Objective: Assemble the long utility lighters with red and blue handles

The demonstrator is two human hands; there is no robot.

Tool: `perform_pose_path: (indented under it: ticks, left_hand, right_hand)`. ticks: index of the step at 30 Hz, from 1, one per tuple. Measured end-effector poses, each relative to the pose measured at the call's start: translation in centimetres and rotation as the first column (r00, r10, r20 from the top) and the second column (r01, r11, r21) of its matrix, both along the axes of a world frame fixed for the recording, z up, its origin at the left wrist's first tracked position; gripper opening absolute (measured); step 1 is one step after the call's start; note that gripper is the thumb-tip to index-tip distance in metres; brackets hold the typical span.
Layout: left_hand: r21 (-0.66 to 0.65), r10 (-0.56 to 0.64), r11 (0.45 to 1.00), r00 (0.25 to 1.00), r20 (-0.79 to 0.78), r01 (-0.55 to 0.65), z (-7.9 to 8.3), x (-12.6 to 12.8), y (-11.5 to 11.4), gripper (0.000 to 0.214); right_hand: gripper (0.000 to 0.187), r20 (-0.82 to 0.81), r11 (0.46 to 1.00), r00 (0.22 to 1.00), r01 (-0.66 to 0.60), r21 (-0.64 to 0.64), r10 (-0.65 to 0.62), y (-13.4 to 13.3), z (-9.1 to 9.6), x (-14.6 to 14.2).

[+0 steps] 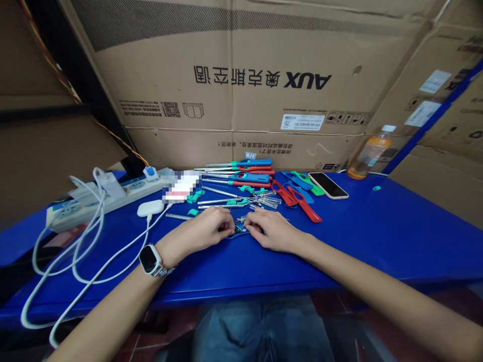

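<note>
A blue lighter casing half [239, 235] lies low over the table's front middle, with small wires and parts in it too tiny to make out. At its left end the fingers of my left hand [213, 227] are closed on it; a watch is on that wrist. My right hand [272, 230] pinches at its right end, fingertips close to the left ones. Just beyond the hands are clear lighter fuel tanks [268, 200], metal lighter tubes [217, 203] and green trigger pieces [195, 196]. Red casing halves [302, 201] lie to the right. My hands partly hide the casing.
Long-nose lighters [252, 178] lie in a row against the cardboard [234, 105]. At right are blue and green casings [304, 185], a phone [328, 185] and a drink bottle [370, 153]. A power strip [109, 196] and looping white cables [101, 251] occupy the left.
</note>
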State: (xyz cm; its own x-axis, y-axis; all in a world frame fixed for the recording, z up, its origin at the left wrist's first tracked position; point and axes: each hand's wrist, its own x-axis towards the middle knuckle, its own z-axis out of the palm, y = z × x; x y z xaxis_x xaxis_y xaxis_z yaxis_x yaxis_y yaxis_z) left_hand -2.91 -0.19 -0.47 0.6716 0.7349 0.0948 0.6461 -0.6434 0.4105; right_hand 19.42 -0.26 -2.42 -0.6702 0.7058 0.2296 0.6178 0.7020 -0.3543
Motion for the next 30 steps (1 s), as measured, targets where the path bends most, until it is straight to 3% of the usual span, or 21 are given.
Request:
perform_pose_path:
  ticks: [8, 11, 14, 20, 25, 30]
  left_hand:
    - [0.023, 0.022, 1.0, 1.0, 0.021, -0.022, 0.2, 0.0, -0.1, 0.01]
    - [0.066, 0.047, 0.997, 0.998, 0.043, -0.05, 0.5, -0.1, -0.3, 0.012]
    - [0.079, 0.031, 0.996, 0.999, 0.04, -0.035, 0.4, 0.0, -0.4, 0.019]
    - [0.032, 0.034, 0.999, 0.999, 0.02, -0.035, -0.4, 0.0, -0.1, 0.02]
    - [0.022, 0.051, 0.998, 0.999, 0.004, -0.051, -0.2, 0.3, -0.2, 0.019]
    - [0.036, 0.051, 0.998, 0.999, 0.0, -0.051, -0.1, 0.5, -0.4, 0.018]
  right_hand:
    - [0.011, -0.065, 0.999, 0.998, 0.001, -0.04, -0.004, 0.2, 0.0, 0.3]
    - [0.014, -0.098, 0.999, 0.995, 0.037, 0.013, -0.036, 0.6, 0.3, 0.5]
    - [0.017, -0.025, 0.993, 0.997, 0.072, 0.091, -0.07, 1.4, 0.9, 0.5]
    - [0.015, 0.138, 0.999, 0.99, 0.003, 0.036, -0.008, 2.8, 2.2, 0.4]
    - [0.013, 0.059, 0.999, 0.997, -0.049, 0.0, 0.049, 3.2, 2.2, 0.5]
    - [0.011, -0.036, 0.995, 0.999, -0.029, 0.093, 0.033, 2.5, 2.0, 0.9]
